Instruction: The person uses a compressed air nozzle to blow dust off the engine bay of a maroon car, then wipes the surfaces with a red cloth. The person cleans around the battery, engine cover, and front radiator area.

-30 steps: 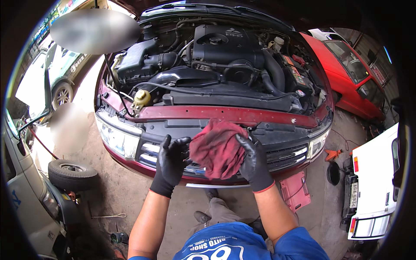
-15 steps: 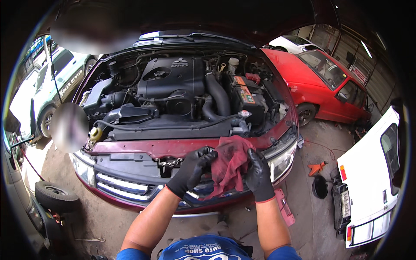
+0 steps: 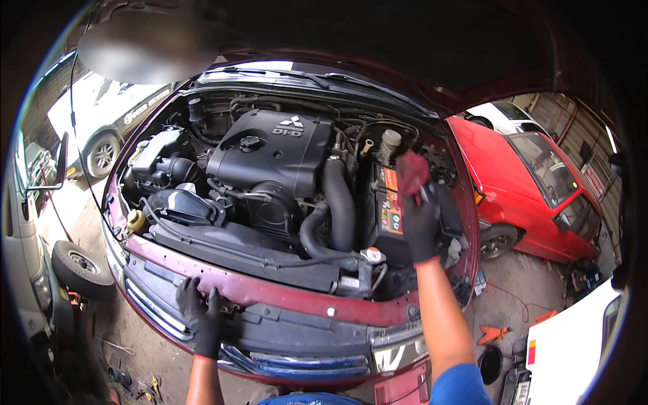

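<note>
My right hand (image 3: 422, 221), in a black glove, reaches over the car battery (image 3: 388, 206) at the right of the engine bay. A bunched red cloth (image 3: 412, 173) shows at its fingertips, gripped over the battery's far end; motion blurs the fingers somewhat. My left hand (image 3: 200, 318), gloved too, rests with fingers apart on the front edge of the maroon car (image 3: 263, 288), above the grille. Nothing shows in it. The black engine cover (image 3: 273, 152) lies between and beyond the hands, with a thick black hose (image 3: 337, 202) beside the battery.
Overhead hangs the raised hood (image 3: 324, 34). A red car (image 3: 540, 175) stands at the right, a white vehicle (image 3: 574, 344) nearer. At the left a loose wheel (image 3: 81, 266) lies on the floor. An orange stand (image 3: 494, 334) and black pan (image 3: 491, 364) sit at the lower right.
Both hands were together holding the red cloth before the front edge. The right has carried it forward to the battery; the left has let go and moved left onto the car's front. The view shifted.
</note>
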Tool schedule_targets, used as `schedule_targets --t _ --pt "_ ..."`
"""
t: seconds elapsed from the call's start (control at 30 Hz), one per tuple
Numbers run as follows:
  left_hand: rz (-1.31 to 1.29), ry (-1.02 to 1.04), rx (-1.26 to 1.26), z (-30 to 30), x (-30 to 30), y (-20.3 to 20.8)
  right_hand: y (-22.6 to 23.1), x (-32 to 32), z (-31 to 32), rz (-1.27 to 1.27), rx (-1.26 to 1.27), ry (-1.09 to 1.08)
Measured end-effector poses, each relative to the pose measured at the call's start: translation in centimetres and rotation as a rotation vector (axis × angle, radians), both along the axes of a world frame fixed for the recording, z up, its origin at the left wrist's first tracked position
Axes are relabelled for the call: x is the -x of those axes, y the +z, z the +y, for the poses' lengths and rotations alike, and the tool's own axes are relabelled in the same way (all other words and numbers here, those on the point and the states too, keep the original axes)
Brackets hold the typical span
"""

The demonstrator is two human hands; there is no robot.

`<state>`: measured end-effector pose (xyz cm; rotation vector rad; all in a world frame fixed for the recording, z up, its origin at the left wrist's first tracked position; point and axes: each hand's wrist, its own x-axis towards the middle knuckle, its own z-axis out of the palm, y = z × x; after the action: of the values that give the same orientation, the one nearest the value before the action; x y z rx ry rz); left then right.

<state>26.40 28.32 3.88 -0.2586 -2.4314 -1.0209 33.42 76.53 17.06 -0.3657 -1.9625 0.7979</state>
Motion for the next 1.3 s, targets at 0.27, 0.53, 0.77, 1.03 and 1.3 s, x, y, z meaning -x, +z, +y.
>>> schedule_targets --t 0.27,0.53,0.77,1.03,1.3 --pt "-0.044 0.075 0.112 -3.3 0.2 -3.7 -4.8 15.6 1.5 -0.738 -1.092 0.461" --pt "-0.140 0.100 0.086 -2.5 0.1 -2.5 -6.7 23.9 3.9 -0.466 -0.362 0.199" --pt "-0.133 0.066 0.097 -2.5 0.1 -2.2 -6.4 10.4 -1.9 -0.796 -1.230 0.356" --pt "-0.139 0.036 0.070 -2.7 0.2 -2.4 -8.9 12.6 5.2 -0.625 -0.839 0.469" --pt "-0.148 0.040 0.090 -2.3 0.0 -1.6 -7.2 13.7 -2.0 -0.540 -0.558 0.026"
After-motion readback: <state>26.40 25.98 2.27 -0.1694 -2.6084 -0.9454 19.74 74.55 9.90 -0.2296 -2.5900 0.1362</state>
